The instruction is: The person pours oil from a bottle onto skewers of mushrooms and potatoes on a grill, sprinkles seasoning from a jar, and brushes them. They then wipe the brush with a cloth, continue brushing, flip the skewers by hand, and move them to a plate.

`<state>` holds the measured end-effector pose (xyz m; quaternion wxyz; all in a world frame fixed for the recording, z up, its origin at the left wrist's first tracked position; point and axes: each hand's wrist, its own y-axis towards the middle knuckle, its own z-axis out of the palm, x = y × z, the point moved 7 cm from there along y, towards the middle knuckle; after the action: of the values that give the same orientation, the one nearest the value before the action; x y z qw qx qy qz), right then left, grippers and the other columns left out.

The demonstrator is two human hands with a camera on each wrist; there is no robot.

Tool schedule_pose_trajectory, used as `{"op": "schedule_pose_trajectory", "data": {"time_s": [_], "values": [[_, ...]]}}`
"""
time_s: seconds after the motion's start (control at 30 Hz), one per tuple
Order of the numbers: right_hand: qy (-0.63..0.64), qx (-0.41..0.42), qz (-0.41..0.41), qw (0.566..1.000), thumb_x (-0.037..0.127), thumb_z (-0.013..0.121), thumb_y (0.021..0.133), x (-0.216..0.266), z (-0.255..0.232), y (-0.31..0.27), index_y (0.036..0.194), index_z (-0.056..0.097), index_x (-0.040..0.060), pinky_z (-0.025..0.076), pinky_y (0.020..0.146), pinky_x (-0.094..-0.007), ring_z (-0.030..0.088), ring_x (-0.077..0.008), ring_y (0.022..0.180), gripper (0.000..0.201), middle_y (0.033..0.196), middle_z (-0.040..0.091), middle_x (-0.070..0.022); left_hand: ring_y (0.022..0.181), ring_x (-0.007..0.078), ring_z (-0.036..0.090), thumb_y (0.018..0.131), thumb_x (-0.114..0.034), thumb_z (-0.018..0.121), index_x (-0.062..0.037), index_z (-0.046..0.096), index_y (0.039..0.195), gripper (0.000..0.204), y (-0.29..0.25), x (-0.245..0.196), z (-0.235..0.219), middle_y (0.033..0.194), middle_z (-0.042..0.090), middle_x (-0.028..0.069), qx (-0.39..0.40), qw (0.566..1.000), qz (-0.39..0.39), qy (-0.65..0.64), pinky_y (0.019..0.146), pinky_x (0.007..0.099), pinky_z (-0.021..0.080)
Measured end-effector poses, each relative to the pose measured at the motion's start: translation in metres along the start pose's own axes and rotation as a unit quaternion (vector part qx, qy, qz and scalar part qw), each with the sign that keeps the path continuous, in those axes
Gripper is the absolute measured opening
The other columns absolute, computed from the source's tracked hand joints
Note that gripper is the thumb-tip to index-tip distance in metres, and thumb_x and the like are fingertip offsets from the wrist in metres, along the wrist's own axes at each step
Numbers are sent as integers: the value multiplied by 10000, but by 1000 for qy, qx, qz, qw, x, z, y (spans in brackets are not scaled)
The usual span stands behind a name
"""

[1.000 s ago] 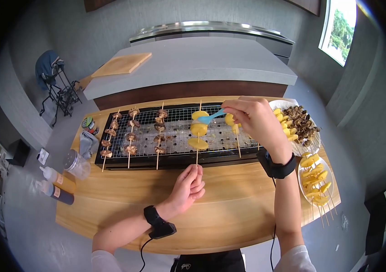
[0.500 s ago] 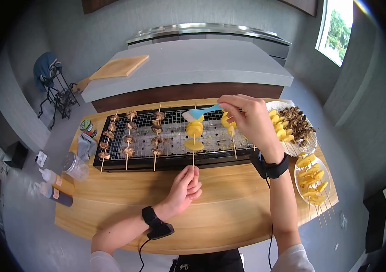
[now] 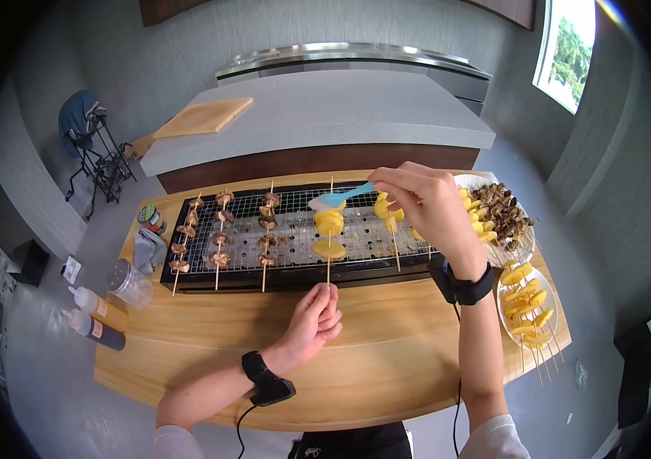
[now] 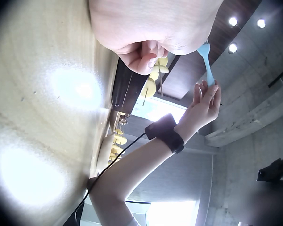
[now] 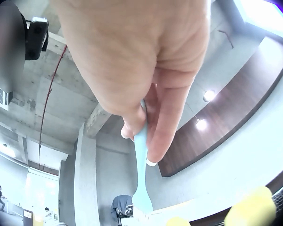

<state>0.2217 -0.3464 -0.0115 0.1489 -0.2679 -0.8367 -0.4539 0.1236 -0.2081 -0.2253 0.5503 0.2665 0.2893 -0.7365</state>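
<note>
In the head view my left hand (image 3: pixel 314 323) pinches the bottom end of a wooden skewer threaded with yellow potato slices (image 3: pixel 329 223). That skewer lies across the black grill (image 3: pixel 287 276). My right hand (image 3: pixel 429 208) grips the light blue handle of a basting brush (image 3: pixel 350 193); its pale bristles are over the topmost slice, at the slice's left side. From the right wrist, the brush (image 5: pixel 140 165) runs down between thumb and fingers. In the left wrist view curled fingers (image 4: pixel 148 59) appear, with the skewer end mostly hidden by the hand.
Several mushroom skewers (image 3: pixel 267 222) lie on the grill's left half; another potato skewer (image 3: pixel 391 214) is under my right hand. Plates of skewers (image 3: pixel 530 249) stand at right. At left are squeeze bottles (image 3: pixel 101 307), a clear jar (image 3: pixel 130 283) and a grey cloth (image 3: pixel 149 251).
My right hand has drawn the brush leftward across the top potato slice, then its bristles dipped slightly nearer. My left hand keeps its pinch on the skewer end.
</note>
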Motion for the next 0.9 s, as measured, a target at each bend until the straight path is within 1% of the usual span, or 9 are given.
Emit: {"op": "schedule_pose_trajectory", "data": {"time_s": [0.07, 0.13, 0.23, 0.37, 0.47, 0.53, 0.63, 0.8, 0.9], "values": [[12, 10, -1, 1000, 14, 652, 828, -4, 6, 0, 974, 691, 9, 503, 633, -367, 628, -314, 688, 151, 755, 630, -151, 471, 40, 220, 1064, -290, 352, -133, 493, 965, 233, -1, 0, -1, 592, 246, -59, -3, 1000, 0, 2, 425, 198, 217], [-6, 5, -74, 997, -3, 649, 813, -3, 11, -1, 965, 689, 1, 503, 633, -367, 628, -322, 686, 157, 762, 639, -157, 474, 40, 220, 1064, -291, 355, -133, 494, 967, 231, 0, 0, -1, 593, 246, -59, 1, 1000, -2, -3, 428, 199, 215], [-25, 16, -46, 998, -18, 642, 802, -11, 13, -2, 955, 688, -6, 501, 635, -371, 626, -331, 685, 160, 771, 648, -161, 476, 40, 219, 1063, -293, 357, -131, 492, 964, 233, 0, 0, -1, 594, 245, -61, 2, 1000, -1, -1, 430, 199, 215], [-26, 36, -40, 998, -23, 633, 806, -13, 9, -1, 952, 689, -6, 496, 635, -379, 623, -334, 687, 157, 768, 643, -161, 477, 40, 217, 1063, -295, 358, -130, 490, 958, 236, -1, -1, 1, 594, 245, -62, -7, 1000, -2, 4, 432, 199, 215], [-37, 36, -26, 998, -25, 624, 809, -15, 11, -2, 957, 694, -1, 491, 632, -387, 623, -332, 686, 165, 765, 636, -161, 482, 39, 209, 1056, -308, 391, -125, 475, 932, 237, -1, -1, 0, 599, 224, -70, -14, 1000, -6, 6, 439, 205, 221], [-35, 19, -39, 998, -22, 618, 815, -14, 13, -2, 965, 698, 4, 488, 630, -392, 617, -338, 684, 172, 770, 631, -160, 477, 37, 220, 1063, -296, 358, -131, 491, 957, 236, 0, 0, 0, 593, 247, -62, -3, 1000, -4, 2, 433, 197, 213], [-53, 8, -46, 998, -21, 617, 816, -9, 16, -2, 971, 700, 3, 490, 639, -395, 618, -346, 702, 178, 782, 633, -160, 474, 36, 220, 1063, -294, 357, -132, 491, 958, 235, 0, -1, -1, 593, 247, -63, -4, 1000, -2, 2, 431, 195, 211], [-64, 13, -46, 997, -30, 615, 808, -5, 18, -2, 972, 704, 14, 496, 664, -405, 623, -349, 736, 192, 803, 633, -159, 469, 35, 215, 1063, -289, 358, -132, 492, 958, 232, 2, -1, -1, 593, 244, -64, -3, 1000, -3, -4, 426, 194, 207], [-89, 17, -70, 993, -35, 614, 801, 1, 20, -3, 969, 706, 19, 500, 668, -413, 625, -352, 738, 199, 808, 633, -159, 471, 33, 213, 1063, -289, 358, -131, 491, 958, 232, 1, -2, 0, 593, 236, -66, 13, 1000, 5, -10, 425, 193, 207]]}}
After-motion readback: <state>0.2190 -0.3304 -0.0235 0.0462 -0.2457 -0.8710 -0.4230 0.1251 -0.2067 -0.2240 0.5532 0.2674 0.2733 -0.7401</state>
